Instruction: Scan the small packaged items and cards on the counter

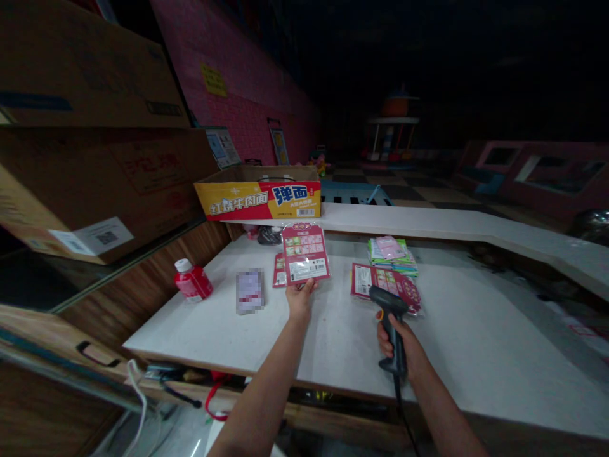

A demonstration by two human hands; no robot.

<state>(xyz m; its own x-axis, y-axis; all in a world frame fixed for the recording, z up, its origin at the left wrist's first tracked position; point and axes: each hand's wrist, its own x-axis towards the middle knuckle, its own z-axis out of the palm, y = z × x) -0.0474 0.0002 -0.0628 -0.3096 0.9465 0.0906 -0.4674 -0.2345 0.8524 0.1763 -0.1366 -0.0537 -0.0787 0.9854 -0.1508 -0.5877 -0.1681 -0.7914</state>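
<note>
My left hand pinches the lower edge of a red packet in clear wrap, its printed face and barcode turned towards me. Partly behind it, a similar red packet lies on the white counter. In my right hand is a black barcode scanner, gripped by its handle, with a cable running down. Under the scanner's head, more red packets lie flat. Just beyond them sits a stack of green and pink packets.
A red bottle with a white cap and a blurred pale item stand on the left. An open noodle carton rests on the raised ledge. Large cardboard boxes are piled at far left. Below the counter hang cables.
</note>
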